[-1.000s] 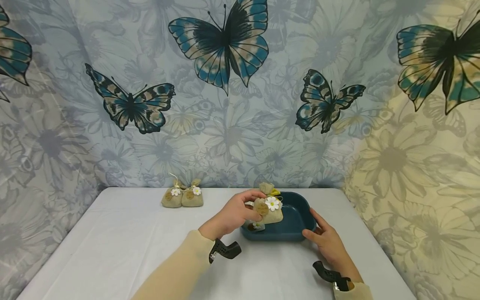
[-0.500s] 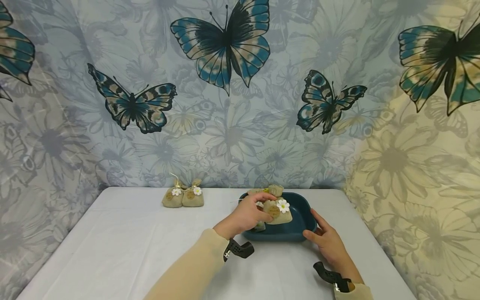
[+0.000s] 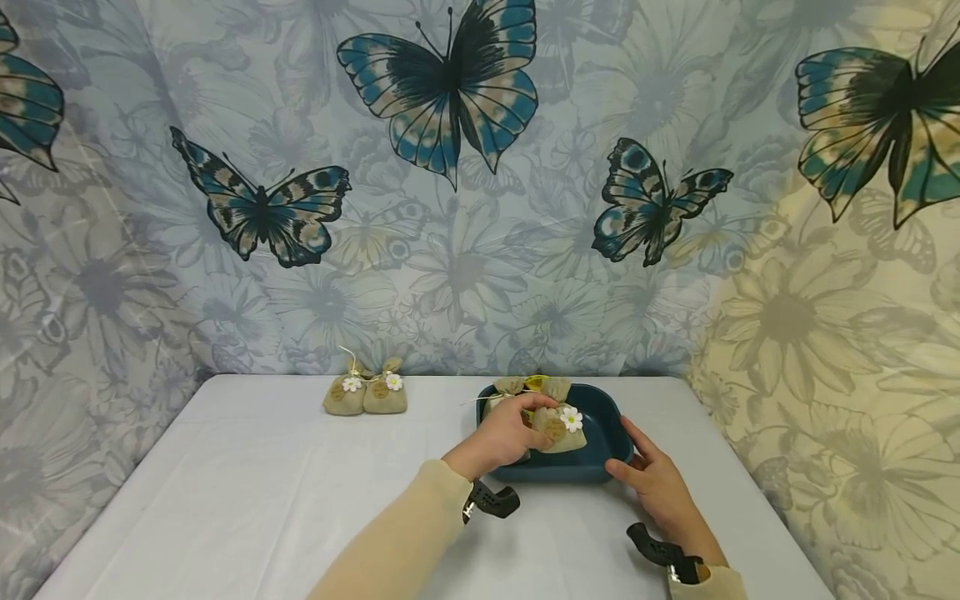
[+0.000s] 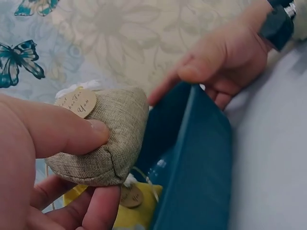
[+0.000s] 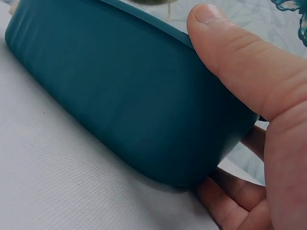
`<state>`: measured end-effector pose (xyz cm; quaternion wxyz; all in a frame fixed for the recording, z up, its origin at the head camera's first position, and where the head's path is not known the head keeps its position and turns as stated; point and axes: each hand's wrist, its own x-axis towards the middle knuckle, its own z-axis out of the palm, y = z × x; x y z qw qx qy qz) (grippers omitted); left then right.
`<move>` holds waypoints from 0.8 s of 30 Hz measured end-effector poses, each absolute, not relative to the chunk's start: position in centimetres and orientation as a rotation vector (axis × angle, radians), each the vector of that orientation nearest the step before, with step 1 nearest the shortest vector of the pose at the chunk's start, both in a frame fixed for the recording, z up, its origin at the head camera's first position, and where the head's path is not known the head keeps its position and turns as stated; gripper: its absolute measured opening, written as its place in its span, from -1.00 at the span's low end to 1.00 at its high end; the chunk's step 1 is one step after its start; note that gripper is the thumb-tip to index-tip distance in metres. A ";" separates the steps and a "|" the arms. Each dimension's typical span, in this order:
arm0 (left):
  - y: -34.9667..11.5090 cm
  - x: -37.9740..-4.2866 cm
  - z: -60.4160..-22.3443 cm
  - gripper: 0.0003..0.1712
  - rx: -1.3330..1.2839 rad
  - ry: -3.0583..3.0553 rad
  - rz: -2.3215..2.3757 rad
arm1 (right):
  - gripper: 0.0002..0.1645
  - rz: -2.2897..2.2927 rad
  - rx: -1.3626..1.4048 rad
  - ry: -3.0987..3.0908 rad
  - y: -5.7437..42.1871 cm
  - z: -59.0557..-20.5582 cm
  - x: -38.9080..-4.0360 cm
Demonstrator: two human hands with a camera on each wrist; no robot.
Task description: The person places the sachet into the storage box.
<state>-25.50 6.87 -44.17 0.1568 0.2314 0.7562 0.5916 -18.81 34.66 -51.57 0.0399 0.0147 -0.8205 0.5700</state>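
Note:
My left hand [image 3: 501, 432] pinches a small beige burlap sachet [image 3: 557, 428] over the left half of a teal basin [image 3: 611, 433]. A white flower and a round tag with writing decorate the sachet. In the left wrist view the thumb presses on the burlap [image 4: 129, 120], with fingers beneath it. A yellow sachet [image 4: 144, 203] lies lower, inside the basin. Behind the left hand another beige sachet [image 3: 510, 386] shows its tied neck; the rest is partly hidden. My right hand [image 3: 660, 483] grips the basin's right front corner, thumb at the rim [image 5: 182, 36], other fingers around the outside.
Two beige sachets with white flowers [image 3: 385, 398] stand side by side at the back left of the white-covered table [image 3: 225, 500]. A butterfly-patterned cloth [image 3: 465, 250] hangs behind the table.
The left hand has moved right and slightly down with the beige sachet, further over the basin. The right hand and the basin stay in place.

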 end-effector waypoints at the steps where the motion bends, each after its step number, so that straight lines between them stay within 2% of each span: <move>1: 6.9 -25.5 -44.4 -0.41 0.661 2.178 1.678 | -0.02 1.744 0.046 -2.516 34.7 -51.6 -18.8; 24: 7.9 -25.8 -45.9 -0.41 0.722 2.417 1.413 | 0.00 1.748 0.022 -2.523 34.6 -51.7 -19.0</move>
